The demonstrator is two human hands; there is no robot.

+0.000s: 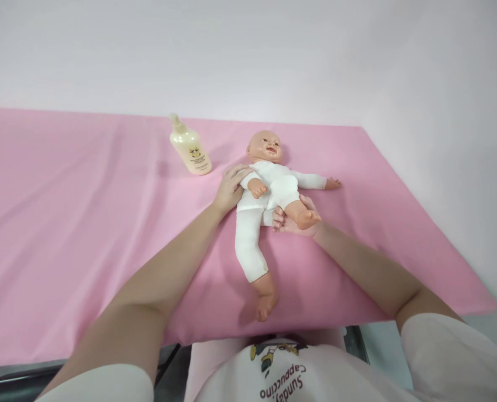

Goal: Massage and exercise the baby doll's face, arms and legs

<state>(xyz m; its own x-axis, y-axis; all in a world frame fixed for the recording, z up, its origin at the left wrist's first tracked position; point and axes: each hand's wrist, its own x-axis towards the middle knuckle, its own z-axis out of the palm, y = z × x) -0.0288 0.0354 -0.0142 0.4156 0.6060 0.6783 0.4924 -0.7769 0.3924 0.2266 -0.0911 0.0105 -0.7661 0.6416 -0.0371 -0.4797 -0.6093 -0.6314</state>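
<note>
Head view: left hand point(230, 187) lies fingers extended along the doll point(273, 174), centre frame; right hand point(292, 224), fingers curled, sits beneath its raised leg point(287, 195), grip undeterminable. Forearms point(181, 254) converge from lower corners. Bottle point(193, 152) upper left of centre.

White short-sleeved shirt point(336, 377) — maroon "Sunday Cappuccino" lettering point(294, 371), yellow-and-black cartoon print point(269, 352).

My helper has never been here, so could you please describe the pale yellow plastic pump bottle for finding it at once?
On the wide table covered in pink cloth, look toward the far edge. Left of the baby doll with a white body is the pale yellow bottle. Unlike the doll, it stands upright, with a pump top and dark print.
</note>
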